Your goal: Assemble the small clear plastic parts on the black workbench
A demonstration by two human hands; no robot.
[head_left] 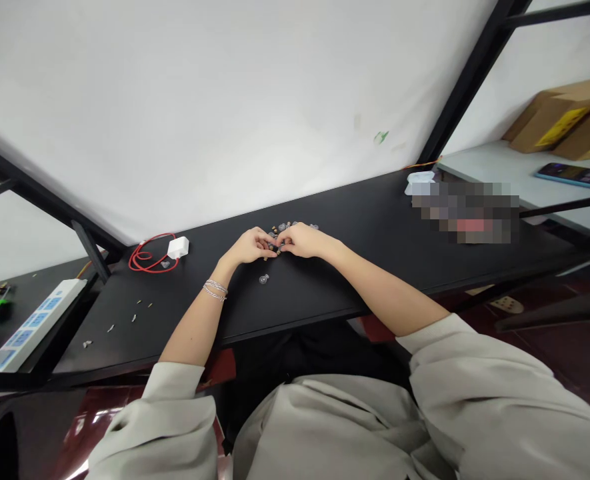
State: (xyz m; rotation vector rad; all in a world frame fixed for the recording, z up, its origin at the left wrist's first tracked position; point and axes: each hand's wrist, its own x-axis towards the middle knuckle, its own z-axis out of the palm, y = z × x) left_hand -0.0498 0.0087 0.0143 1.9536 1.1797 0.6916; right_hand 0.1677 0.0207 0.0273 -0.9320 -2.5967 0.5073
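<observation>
My left hand and my right hand meet over the black desktop. Their fingertips pinch a small dark part, which is mostly hidden by my fingers. Just behind my hands lies a small heap of tiny grey and brown parts. A transparent round piece rests on the desk in front of my hands, not touching them. Several silver bracelets circle my left wrist.
A red cable lies coiled by a white charger. Several small pieces are scattered at the desk's left. A power strip sits on a lower left surface. A phone and cardboard boxes occupy a right shelf.
</observation>
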